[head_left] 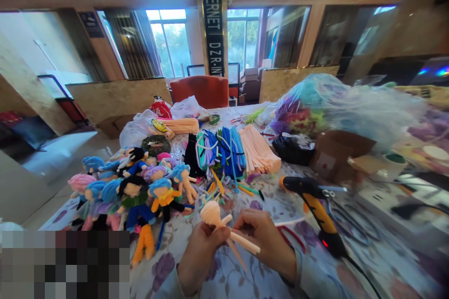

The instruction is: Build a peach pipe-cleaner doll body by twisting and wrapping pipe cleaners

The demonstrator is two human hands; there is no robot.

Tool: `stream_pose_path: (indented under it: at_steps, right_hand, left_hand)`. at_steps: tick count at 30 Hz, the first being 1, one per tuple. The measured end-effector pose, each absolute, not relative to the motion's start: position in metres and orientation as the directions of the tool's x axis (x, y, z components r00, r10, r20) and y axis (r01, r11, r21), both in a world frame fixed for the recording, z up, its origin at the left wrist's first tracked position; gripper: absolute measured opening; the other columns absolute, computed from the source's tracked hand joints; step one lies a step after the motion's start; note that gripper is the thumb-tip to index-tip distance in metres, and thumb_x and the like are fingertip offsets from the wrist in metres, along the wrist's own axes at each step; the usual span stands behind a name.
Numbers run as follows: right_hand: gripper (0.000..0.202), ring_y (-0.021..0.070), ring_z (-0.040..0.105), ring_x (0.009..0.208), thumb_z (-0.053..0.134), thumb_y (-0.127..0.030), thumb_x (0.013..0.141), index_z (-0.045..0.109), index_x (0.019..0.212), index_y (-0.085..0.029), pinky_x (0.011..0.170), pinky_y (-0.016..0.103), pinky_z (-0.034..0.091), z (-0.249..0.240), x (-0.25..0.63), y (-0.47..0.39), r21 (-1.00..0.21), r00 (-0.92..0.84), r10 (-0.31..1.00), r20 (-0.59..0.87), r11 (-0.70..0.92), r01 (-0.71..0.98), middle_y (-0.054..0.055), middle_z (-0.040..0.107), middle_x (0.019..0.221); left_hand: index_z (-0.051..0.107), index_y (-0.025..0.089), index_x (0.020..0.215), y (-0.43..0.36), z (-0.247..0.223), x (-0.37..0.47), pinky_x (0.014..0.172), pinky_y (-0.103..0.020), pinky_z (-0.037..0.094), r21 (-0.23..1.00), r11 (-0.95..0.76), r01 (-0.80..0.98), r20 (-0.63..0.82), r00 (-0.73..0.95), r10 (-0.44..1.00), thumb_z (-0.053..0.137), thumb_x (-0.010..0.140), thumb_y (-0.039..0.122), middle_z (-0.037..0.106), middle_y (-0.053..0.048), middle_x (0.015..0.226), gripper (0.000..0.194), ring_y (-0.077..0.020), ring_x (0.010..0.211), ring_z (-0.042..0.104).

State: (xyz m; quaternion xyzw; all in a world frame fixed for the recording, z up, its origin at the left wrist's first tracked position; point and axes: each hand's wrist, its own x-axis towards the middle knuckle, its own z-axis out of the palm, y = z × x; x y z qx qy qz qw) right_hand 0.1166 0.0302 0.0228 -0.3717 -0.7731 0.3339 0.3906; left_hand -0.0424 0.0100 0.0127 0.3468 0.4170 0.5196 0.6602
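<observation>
A peach doll figure [210, 213] with a round head and several thin limbs is held between my two hands, above the flowered tablecloth. My left hand [200, 252] pinches it just below the head. On the other side, the fingers of my right hand [261, 238] are closed at the limbs. To the right lie red-handled scissors [293, 238], partly behind my right hand, and a yellow and black glue gun [317, 212]. Finished-looking dolls [133, 189] with coloured hair are heaped to the left.
Bundles of blue pipe cleaners [224, 152] and peach ones [259, 149] lie beyond my hands, with loose cut pieces nearer. A cardboard box [338, 154], plastic bags [315, 98] and cables stand at the right. An orange chair [199, 91] is behind the table.
</observation>
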Motion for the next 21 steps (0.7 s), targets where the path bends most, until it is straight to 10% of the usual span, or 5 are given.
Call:
stream_pose_path:
  at_steps: [21]
  right_hand:
    - [0.008,0.0175,0.055,0.075,0.057,-0.021,0.085,0.064,0.083,-0.021,0.07,0.031,0.041,0.0312,0.1255,0.0352,-0.448,-0.437,0.619,0.652,0.78,0.436,0.003,0.064,0.077]
  left_hand:
    - [0.068,0.009,0.062,0.0131,0.019,-0.0477,0.054,-0.023,0.048,0.912,0.279,-0.302,-0.239,0.162,0.957,0.078,0.061,0.025,0.063,-0.004,0.057,0.019,-0.013,0.055,0.057]
